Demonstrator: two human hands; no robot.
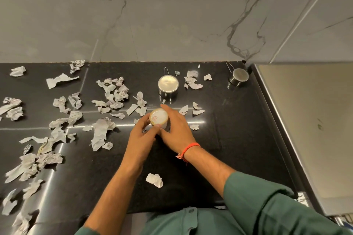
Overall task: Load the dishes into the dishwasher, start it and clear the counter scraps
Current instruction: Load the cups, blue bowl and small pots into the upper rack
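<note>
While torn paper scraps (pixel 57 126) litter the black desk (pixel 229 139), we curl both our left hand (pixel 142 135) and right hand (pixel 176 128) round a small jar (pixel 159 117) at its middle, near two steel cups (pixel 168 87).

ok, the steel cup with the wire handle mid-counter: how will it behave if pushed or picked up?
The steel cup is probably rigid and light, since it looks thin-walled. Upright on a flat base, it should slide rather than roll on the glossy counter. A nudge up at its wire handle might tip it.
</note>
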